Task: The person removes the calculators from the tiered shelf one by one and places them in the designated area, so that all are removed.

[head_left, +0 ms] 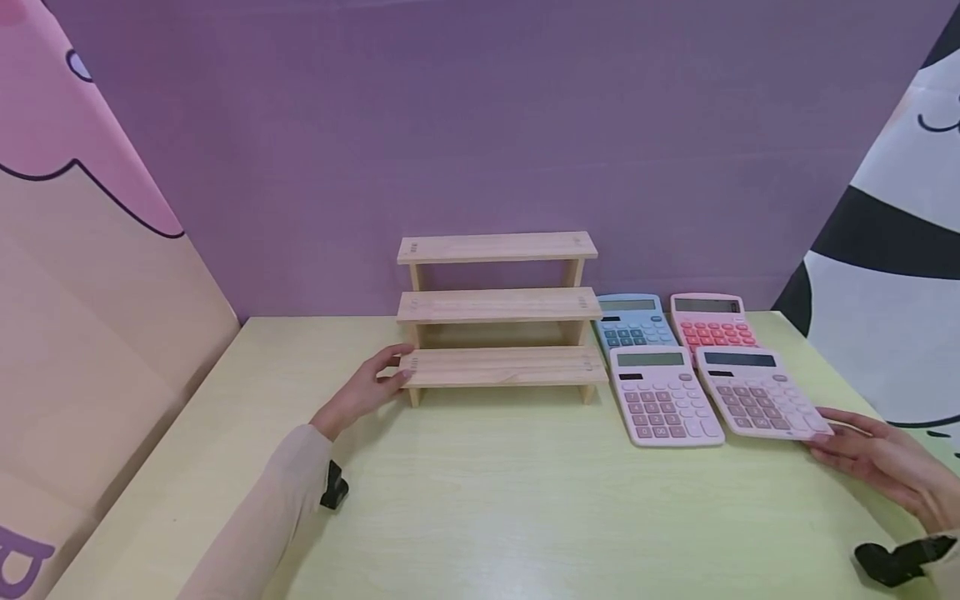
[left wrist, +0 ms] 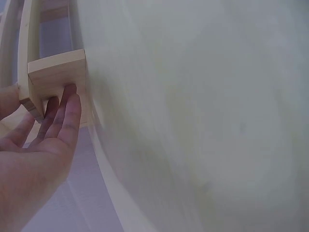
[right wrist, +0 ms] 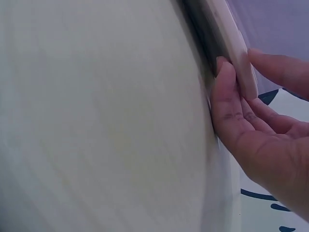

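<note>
A three-tier wooden stand (head_left: 501, 367) stands at the back of the table. My left hand (head_left: 367, 387) holds the left end of its lowest shelf, thumb over the board (left wrist: 30, 99) and fingers under it, against the side leg. At the right, my right hand (head_left: 877, 458) pinches the near right corner of a pale pink calculator (head_left: 813, 421). In the right wrist view the thumb lies on the calculator's face and the fingers reach beneath its edge (right wrist: 244, 72), which is raised from the table. A second pale pink calculator (head_left: 667, 437) lies just to its left.
Behind the two pale calculators lie a blue calculator (head_left: 628, 305), partly hidden by the stand, and a brighter pink one (head_left: 708, 306). A purple wall (head_left: 495, 125) closes off the back. Printed panels flank the light wooden table (head_left: 480, 500) on both sides.
</note>
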`<action>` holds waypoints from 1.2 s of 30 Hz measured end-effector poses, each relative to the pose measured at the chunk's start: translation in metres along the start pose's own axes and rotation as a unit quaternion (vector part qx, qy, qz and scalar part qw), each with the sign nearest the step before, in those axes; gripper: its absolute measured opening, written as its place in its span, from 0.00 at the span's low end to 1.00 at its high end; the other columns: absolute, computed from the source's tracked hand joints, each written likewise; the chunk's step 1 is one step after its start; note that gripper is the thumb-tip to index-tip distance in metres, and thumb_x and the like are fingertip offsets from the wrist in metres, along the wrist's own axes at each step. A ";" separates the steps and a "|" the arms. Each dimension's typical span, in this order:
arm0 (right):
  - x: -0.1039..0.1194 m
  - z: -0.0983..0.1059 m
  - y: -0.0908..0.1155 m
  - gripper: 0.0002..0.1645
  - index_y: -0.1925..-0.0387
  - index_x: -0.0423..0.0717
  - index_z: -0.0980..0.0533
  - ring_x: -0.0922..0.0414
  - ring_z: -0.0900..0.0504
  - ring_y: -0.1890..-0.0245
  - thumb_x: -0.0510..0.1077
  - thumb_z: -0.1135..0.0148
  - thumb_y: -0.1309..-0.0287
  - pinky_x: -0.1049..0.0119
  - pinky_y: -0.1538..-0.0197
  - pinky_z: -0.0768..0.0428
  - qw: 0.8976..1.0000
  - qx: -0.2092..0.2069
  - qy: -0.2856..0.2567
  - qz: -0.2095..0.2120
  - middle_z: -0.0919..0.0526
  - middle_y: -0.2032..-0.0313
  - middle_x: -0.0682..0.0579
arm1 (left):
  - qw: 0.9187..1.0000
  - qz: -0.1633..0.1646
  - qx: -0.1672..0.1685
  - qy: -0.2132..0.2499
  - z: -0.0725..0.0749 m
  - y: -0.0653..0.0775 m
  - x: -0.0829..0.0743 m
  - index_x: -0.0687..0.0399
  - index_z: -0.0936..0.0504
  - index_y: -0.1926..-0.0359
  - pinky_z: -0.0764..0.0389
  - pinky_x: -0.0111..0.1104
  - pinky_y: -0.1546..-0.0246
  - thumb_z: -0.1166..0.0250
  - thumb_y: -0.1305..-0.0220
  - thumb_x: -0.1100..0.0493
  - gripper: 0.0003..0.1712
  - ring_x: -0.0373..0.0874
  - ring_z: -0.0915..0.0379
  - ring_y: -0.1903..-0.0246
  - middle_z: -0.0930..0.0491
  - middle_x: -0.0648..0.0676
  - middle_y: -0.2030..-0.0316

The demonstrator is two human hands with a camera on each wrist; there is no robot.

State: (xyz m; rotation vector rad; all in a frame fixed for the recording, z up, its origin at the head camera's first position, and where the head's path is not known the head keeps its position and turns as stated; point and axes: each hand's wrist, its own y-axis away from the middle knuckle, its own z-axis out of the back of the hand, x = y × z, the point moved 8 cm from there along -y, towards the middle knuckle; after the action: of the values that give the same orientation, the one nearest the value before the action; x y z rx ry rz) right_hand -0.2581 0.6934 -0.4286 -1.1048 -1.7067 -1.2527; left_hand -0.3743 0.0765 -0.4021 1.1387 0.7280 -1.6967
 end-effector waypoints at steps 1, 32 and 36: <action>0.001 0.000 0.000 0.22 0.66 0.64 0.23 0.60 0.18 0.64 0.31 0.50 0.39 0.65 0.57 0.18 1.000 -0.005 0.014 0.000 0.20 0.67 0.63 | 1.000 -0.002 0.001 -0.003 0.000 0.000 -0.001 0.49 0.44 0.33 0.26 0.42 0.45 0.48 0.32 0.58 0.29 0.55 0.33 0.46 0.42 0.61 0.39; 0.018 -0.006 -0.005 0.48 0.38 0.21 0.57 0.71 0.24 0.68 0.45 0.40 0.43 0.70 0.61 0.18 0.903 -0.124 0.412 0.009 0.28 0.61 0.54 | 1.000 -0.012 0.004 0.009 -0.001 -0.001 0.000 0.51 0.45 0.32 0.26 0.42 0.44 0.48 0.32 0.58 0.29 0.56 0.35 0.44 0.44 0.63 0.38; 0.015 0.000 -0.007 0.53 0.38 0.21 0.57 0.71 0.25 0.68 0.49 0.37 0.46 0.71 0.61 0.18 0.902 -0.131 0.412 -0.001 0.32 0.53 0.37 | 1.000 -0.013 0.005 0.011 -0.001 0.001 -0.002 0.52 0.45 0.32 0.26 0.42 0.44 0.48 0.32 0.58 0.29 0.57 0.35 0.44 0.44 0.64 0.38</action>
State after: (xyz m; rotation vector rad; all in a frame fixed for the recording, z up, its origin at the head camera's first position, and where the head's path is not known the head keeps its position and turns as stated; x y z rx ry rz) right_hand -0.2700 0.6956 -0.4171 -0.5555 -0.9088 -1.6684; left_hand -0.3727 0.0780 -0.4004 1.1612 0.7523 -1.7123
